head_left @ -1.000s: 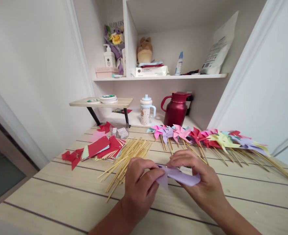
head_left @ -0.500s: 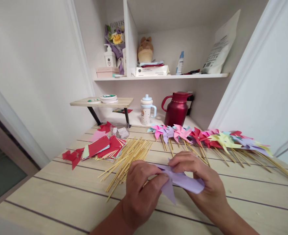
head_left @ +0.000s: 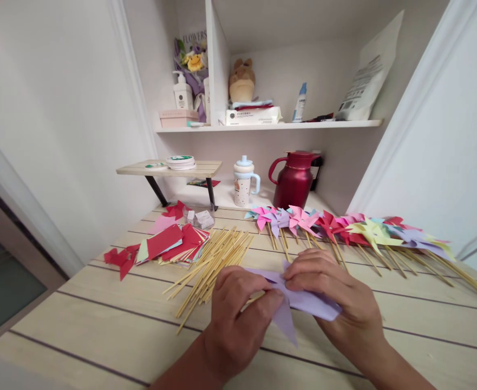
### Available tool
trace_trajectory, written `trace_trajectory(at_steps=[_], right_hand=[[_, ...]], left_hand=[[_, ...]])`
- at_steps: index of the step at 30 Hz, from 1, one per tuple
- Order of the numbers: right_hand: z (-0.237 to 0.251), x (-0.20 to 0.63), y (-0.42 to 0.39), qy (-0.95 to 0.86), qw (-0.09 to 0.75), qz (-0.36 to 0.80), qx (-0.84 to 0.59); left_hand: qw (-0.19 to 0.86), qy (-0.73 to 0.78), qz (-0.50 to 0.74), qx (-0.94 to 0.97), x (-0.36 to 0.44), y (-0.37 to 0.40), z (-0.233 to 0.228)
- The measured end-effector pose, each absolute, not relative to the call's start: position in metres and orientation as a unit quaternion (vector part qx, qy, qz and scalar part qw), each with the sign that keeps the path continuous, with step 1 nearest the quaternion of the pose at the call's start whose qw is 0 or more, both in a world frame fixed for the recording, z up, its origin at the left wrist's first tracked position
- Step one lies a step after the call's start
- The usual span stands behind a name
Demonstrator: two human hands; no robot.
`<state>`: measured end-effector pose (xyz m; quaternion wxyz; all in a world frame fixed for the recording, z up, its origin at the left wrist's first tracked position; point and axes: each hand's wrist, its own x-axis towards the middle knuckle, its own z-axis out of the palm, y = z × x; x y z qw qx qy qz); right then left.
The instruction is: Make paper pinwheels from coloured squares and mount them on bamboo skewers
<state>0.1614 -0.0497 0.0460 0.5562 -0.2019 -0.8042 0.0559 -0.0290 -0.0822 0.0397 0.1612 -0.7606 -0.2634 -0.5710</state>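
Both my hands hold a lilac paper pinwheel (head_left: 303, 302) just above the wooden table (head_left: 100, 330). My left hand (head_left: 238, 319) pinches its left side near the centre, and a thin wooden stick shows under the fingers. My right hand (head_left: 335, 303) grips the right side from above, fingers curled over the folded blades. A loose pile of bamboo sticks (head_left: 214, 260) lies just left of my hands. Behind it sits a stack of red and coloured paper squares (head_left: 173, 244).
A row of finished pinwheels (head_left: 344, 227) on sticks stretches across the table's far right. A red thermos jug (head_left: 295, 179), a sippy cup (head_left: 244, 181) and a small wooden riser (head_left: 169, 170) stand at the back. Shelves above hold bottles, boxes and a plush toy.
The lilac pinwheel has turned in my hands, and one pointed blade now hangs lower. Both hands have shifted slightly right and down over the table.
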Motion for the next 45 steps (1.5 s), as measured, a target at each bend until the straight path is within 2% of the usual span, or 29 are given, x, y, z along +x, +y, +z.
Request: trace_trajectory(at_steps=[5, 9, 14, 19, 23, 30, 35, 40, 45], right_hand=[[0.048, 0.169, -0.043, -0.792, 0.563, 0.046, -0.233], [0.051, 0.185, -0.034, -0.687, 0.644, 0.041, -0.334], [0.052, 0.202, -0.018, -0.527, 0.749, 0.097, -0.391], [0.053, 0.202, -0.013, -0.489, 0.774, 0.144, -0.376], [0.056, 0.198, -0.018, -0.486, 0.785, 0.154, -0.352], [0.064, 0.198, -0.024, -0.484, 0.793, 0.154, -0.336], [0.064, 0.197, -0.025, -0.484, 0.788, 0.187, -0.331], [0.059, 0.192, -0.022, -0.481, 0.774, 0.253, -0.323], [0.053, 0.187, -0.011, -0.341, 0.792, 0.443, -0.244]], left_hand=[[0.115, -0.328, -0.578, -0.739, -0.026, -0.069, 0.028], [0.052, -0.397, -0.609, -0.685, -0.027, -0.057, 0.019], [0.067, -0.423, -0.475, -0.769, -0.019, -0.056, 0.019], [0.114, -0.474, -0.288, -0.824, 0.007, -0.056, 0.027], [0.073, -0.524, -0.116, -0.840, 0.022, -0.052, 0.024], [0.058, -0.549, -0.072, -0.831, 0.025, -0.048, 0.014], [0.033, -0.536, -0.078, -0.840, 0.021, -0.034, 0.016], [-0.007, -0.551, -0.174, -0.816, 0.016, -0.018, 0.010], [-0.095, -0.550, -0.334, -0.760, 0.020, -0.008, 0.001]])
